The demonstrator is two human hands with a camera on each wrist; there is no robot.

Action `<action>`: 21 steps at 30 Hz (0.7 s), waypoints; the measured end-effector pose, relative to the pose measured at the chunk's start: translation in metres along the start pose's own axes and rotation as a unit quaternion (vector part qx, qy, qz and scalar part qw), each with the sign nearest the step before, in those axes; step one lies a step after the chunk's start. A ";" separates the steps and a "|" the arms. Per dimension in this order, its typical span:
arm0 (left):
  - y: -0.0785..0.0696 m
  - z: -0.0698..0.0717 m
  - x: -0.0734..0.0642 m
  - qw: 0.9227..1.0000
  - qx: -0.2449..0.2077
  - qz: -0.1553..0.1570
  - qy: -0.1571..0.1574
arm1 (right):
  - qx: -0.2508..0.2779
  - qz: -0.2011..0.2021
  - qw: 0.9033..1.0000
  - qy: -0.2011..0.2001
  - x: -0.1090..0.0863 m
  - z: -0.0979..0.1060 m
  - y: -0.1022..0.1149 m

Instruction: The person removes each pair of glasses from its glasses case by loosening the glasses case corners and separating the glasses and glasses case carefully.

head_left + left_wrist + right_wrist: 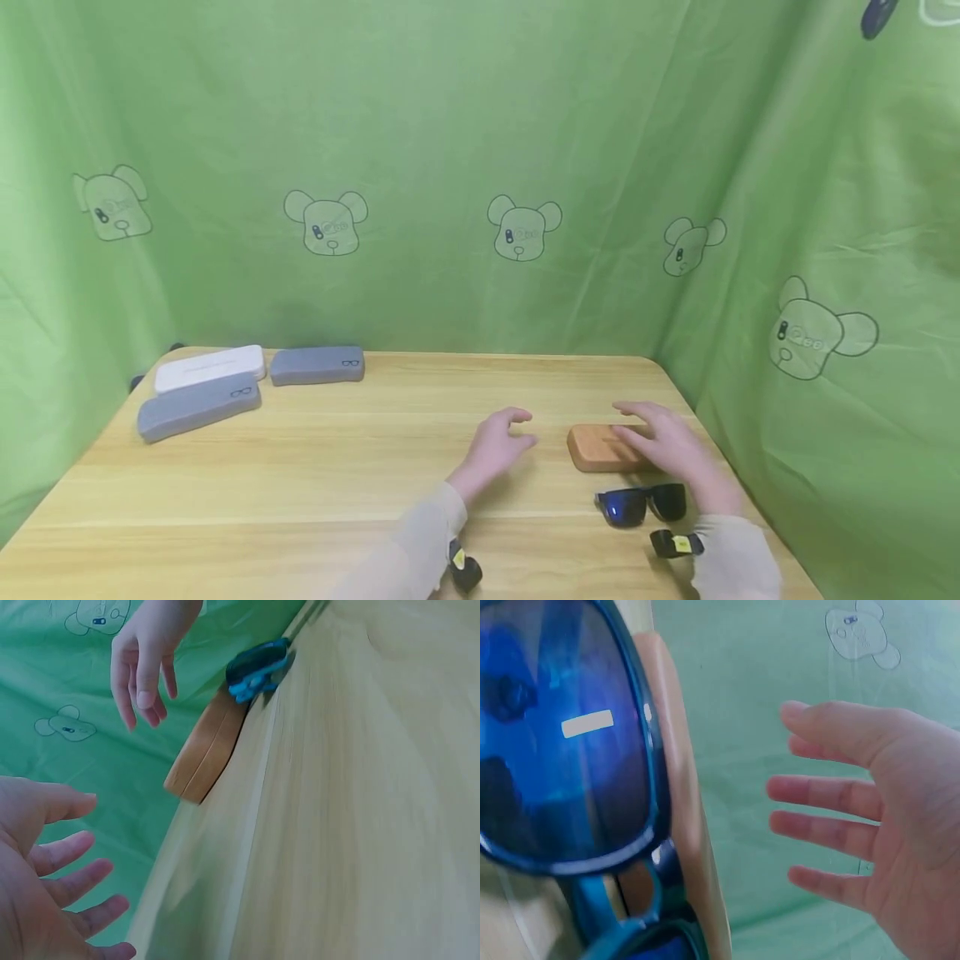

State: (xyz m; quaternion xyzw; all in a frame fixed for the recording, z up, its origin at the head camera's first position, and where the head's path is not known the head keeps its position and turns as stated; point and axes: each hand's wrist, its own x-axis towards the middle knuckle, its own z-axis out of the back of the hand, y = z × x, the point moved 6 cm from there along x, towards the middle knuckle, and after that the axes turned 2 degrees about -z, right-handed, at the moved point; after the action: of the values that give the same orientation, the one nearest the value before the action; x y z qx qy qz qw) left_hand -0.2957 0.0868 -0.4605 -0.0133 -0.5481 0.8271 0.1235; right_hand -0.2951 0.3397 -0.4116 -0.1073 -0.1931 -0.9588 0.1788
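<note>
A brown glasses case (596, 448) lies on the right side of the table, its lid closed. In front of it sit dark sunglasses with blue lenses (625, 507), large in the right wrist view. My right hand (671, 446) hovers over the case's right end with fingers spread, and part of the case is hidden behind it. To the left of the case is my left hand (497, 446), thumb and fingers apart and holding nothing; the left wrist view shows its relaxed fingers (79, 881) well away from the case.
At the table's far left lie a white case (210, 369) and two grey-blue cases, one at the back (318, 366) and one nearer (197, 407). A green curtain (420, 167) with bear-like prints surrounds the wooden table (360, 483).
</note>
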 end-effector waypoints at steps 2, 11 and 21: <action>0.001 0.009 -0.001 1.000 0.007 -0.009 -0.003 | -0.004 -0.003 1.000 -0.010 0.001 -0.001 0.004; 0.005 0.045 -0.007 0.999 0.036 -0.036 -0.003 | -0.011 0.017 1.000 -0.022 0.009 -0.013 0.023; 0.006 0.080 -0.013 0.997 0.060 -0.049 -0.019 | -0.019 0.039 0.999 -0.005 0.017 -0.028 0.045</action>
State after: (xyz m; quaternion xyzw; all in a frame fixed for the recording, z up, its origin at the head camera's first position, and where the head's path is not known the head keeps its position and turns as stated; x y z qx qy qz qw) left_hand -0.2968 0.0094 -0.4356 0.0368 -0.5001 0.8513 0.1542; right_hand -0.2976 0.2844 -0.4173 -0.1230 -0.1711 -0.9541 0.2128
